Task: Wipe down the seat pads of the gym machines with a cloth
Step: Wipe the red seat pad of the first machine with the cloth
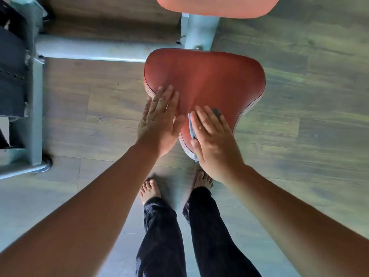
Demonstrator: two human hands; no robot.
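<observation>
My right hand (214, 140) presses grey cloth (192, 127) flat on red seat pad (203, 76), centre frame; left hand (159, 120) flat beside it, fingers extended, slightly apart.

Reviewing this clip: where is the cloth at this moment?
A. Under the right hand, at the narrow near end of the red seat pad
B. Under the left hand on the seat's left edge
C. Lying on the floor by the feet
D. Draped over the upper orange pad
A: the grey cloth peeks out beneath the right hand, pressed flat on the seat pad; the left hand is bare.
</observation>
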